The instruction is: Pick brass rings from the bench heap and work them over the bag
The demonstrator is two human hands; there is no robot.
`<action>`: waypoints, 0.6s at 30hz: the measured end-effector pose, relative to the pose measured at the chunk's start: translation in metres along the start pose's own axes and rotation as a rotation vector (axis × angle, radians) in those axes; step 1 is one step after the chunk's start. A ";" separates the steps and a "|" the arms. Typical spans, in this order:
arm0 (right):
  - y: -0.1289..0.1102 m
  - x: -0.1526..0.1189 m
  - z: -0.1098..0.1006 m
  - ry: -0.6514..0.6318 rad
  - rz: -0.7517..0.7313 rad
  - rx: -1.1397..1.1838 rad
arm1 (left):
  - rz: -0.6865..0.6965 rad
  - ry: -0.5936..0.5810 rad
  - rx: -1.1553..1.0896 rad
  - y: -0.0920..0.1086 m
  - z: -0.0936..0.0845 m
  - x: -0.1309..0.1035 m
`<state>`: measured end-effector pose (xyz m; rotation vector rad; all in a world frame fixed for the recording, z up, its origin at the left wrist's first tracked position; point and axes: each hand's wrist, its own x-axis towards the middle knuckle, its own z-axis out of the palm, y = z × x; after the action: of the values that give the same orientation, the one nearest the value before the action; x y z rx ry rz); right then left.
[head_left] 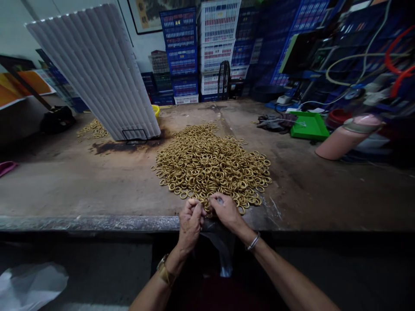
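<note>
A broad heap of brass-coloured metal rings [207,160] lies on the worn workbench [97,181], reaching close to its front edge. At the near side of the heap, my left hand [190,220] is closed, thumb and fingers pinched together. My right hand [227,211] faces it from the right, also closed in a pinch. Their fingertips are a small gap apart, with a few rings showing between them. Whether either pinch holds a ring is too small and hidden to tell. Both wrists rest near the bench edge.
A tall ribbed white panel [100,73] leans in a black wire stand [134,134] at the left, with more rings [92,129] behind it. Right are a green tray [309,126] and a pink cylinder [346,137]. Stacked blue crates [181,56] and white crates [217,54] stand behind.
</note>
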<state>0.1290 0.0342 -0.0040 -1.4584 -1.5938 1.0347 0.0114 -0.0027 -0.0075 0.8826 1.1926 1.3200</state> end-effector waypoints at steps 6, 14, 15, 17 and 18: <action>-0.001 -0.016 -0.005 -0.088 -0.260 -0.574 | 0.105 0.003 0.034 0.000 0.003 -0.005; -0.011 -0.021 -0.005 -0.191 -0.231 -0.582 | 0.285 0.045 0.189 -0.007 -0.005 -0.010; -0.010 -0.020 -0.006 -0.201 -0.228 -0.560 | 0.305 0.061 0.211 -0.007 -0.007 -0.011; -0.008 -0.019 -0.007 -0.191 -0.205 -0.529 | 0.343 0.086 0.245 -0.007 -0.009 -0.013; -0.007 -0.019 -0.008 -0.172 -0.191 -0.517 | 0.350 0.090 0.245 -0.006 -0.009 -0.014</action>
<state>0.1353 0.0161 0.0058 -1.5286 -2.1943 0.6785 0.0058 -0.0183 -0.0129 1.2638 1.3316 1.5244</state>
